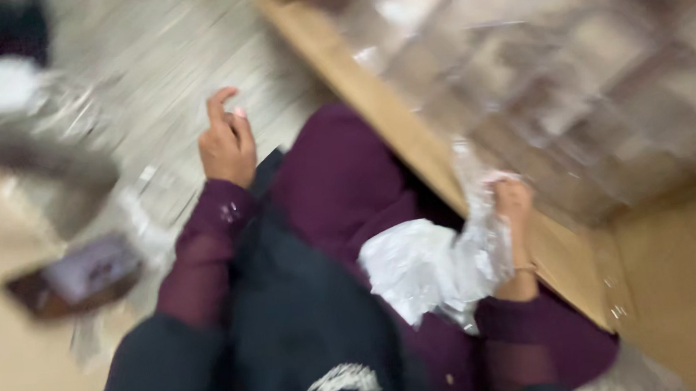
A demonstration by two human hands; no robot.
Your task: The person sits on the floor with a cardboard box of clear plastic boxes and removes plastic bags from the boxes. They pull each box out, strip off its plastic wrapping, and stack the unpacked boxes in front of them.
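Observation:
The picture is badly motion-blurred. My left hand [227, 143] is raised over the floor with its fingers loosely curled and holds nothing. My right hand [514, 204] grips a crumpled sheet of clear plastic wrap [480, 244] beside the edge of a large cardboard box [408, 131]. A bunched white plastic piece [413, 268] lies on my lap against the purple garment [339, 180]. Both sleeves are dark purple.
The open cardboard box holds many clear plastic items [591, 92] under film. A dark flat tray-like object [75, 276] lies on the pale floor at the left. A grey blurred shape [39, 154] and more clear plastic [77, 107] sit at the upper left.

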